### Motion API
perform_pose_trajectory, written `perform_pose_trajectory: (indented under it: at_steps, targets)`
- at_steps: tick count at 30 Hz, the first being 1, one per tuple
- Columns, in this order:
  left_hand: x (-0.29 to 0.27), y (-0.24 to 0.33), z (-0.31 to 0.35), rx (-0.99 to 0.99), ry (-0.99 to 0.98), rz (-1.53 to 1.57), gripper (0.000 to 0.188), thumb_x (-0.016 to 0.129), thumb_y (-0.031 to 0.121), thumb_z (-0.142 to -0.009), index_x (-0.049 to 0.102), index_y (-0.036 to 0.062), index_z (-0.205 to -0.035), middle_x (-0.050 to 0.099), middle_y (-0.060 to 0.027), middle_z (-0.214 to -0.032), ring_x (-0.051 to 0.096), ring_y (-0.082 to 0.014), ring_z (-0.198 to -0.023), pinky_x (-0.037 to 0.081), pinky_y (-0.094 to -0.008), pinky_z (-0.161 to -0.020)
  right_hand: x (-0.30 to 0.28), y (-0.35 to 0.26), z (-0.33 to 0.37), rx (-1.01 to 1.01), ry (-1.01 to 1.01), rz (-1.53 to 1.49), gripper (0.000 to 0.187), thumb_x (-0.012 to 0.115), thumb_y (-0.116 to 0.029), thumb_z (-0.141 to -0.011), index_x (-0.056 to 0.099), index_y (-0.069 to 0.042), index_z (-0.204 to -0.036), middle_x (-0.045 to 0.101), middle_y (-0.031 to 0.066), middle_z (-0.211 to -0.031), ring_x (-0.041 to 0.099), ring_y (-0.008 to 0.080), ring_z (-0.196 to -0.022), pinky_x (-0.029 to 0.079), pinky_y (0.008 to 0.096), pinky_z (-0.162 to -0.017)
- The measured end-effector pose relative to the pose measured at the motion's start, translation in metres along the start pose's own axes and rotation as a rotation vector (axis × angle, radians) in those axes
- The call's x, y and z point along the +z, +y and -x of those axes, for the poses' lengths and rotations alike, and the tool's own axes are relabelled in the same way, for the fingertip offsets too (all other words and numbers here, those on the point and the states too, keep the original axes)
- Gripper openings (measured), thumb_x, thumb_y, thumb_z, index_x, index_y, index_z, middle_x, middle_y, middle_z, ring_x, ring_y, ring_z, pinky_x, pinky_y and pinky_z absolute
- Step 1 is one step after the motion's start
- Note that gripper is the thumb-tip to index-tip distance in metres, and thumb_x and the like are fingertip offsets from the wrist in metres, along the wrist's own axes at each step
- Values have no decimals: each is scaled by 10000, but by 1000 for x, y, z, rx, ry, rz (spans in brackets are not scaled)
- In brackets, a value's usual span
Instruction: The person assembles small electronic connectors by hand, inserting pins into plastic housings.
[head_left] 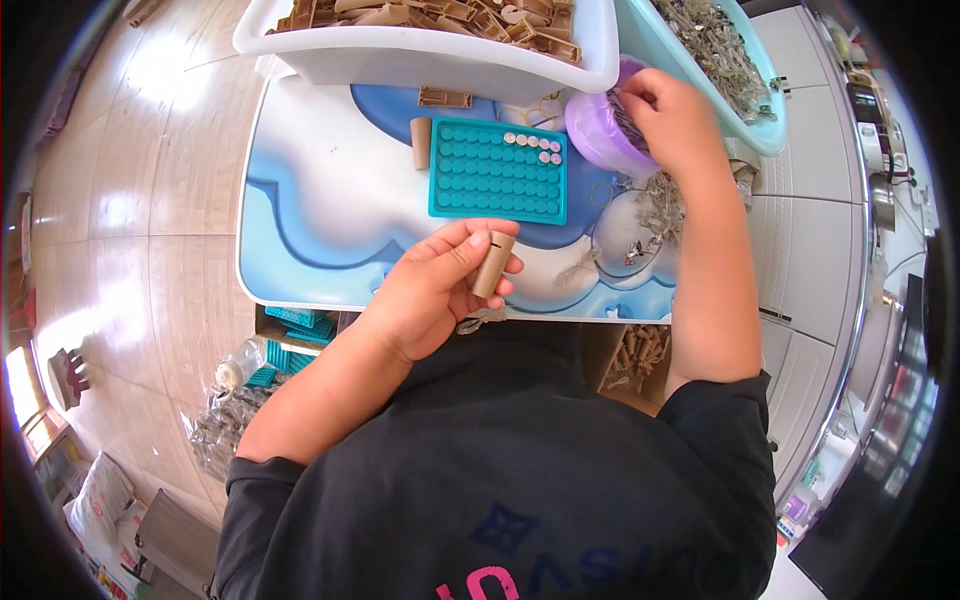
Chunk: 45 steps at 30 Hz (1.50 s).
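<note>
A tan plastic tube-shaped piece [490,266] with a dark slot near its top is in my left hand [425,285], tilted between the thumb and fingers just in front of the teal tray. My right hand [672,118] reaches over a round purple tub [592,128] of small dark parts. Its fingers are pinched at the tub's rim, and what they hold is hidden. Between the hands lies the teal tray [436,190] with rows of round pockets; several small pale discs [535,141] sit in its upper right corner.
Behind the tray stands a white bin [420,62] of tan pieces, with a light-green bin [755,130] of clear-wrapped parts at its right. Two loose tan pieces [422,144] [445,97] flank the tray. Small clear packets [660,215] lie on the table's right side.
</note>
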<state>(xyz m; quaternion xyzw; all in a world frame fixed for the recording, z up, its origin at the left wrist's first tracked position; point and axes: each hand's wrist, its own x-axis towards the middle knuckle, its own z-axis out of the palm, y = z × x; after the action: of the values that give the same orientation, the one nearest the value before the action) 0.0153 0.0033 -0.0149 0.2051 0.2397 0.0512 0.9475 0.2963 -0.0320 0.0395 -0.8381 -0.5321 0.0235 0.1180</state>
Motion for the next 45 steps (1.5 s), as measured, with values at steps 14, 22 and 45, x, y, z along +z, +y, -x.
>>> perform_pose_trajectory:
  at_steps: [14, 22, 45]
  targets:
    - [4, -5, -1, -14, -54, 228, 294, 506, 182, -928, 519, 13, -1168, 593, -66, -999, 573, -165, -889, 477, -290, -808, 10, -69, 109, -39, 218, -983, 141, 590, 3, -837, 629, 14, -972, 611, 55, -813, 605, 106, -745, 482, 219, -658]
    - [5, -8, 4, 35, -29, 185, 251, 520, 170, -921, 536, 51, -1142, 606, -78, -1006, 571, -149, -859, 475, -258, -723, 33, -89, 138, -189, 258, -774, 107, 651, 21, -767, 586, -12, -846, 591, 106, -790, 593, 225, -677, 468, 277, -587]
    - [15, -9, 10, 84, 45, 33, 299, 508, 196, -931, 519, 2, -1157, 604, -99, -1000, 611, -179, -885, 516, -311, -824, 24, -93, 144, -299, 327, -543, 187, 668, 27, -705, 612, -30, -875, 578, 94, -808, 586, 248, -679, 467, 322, -567]
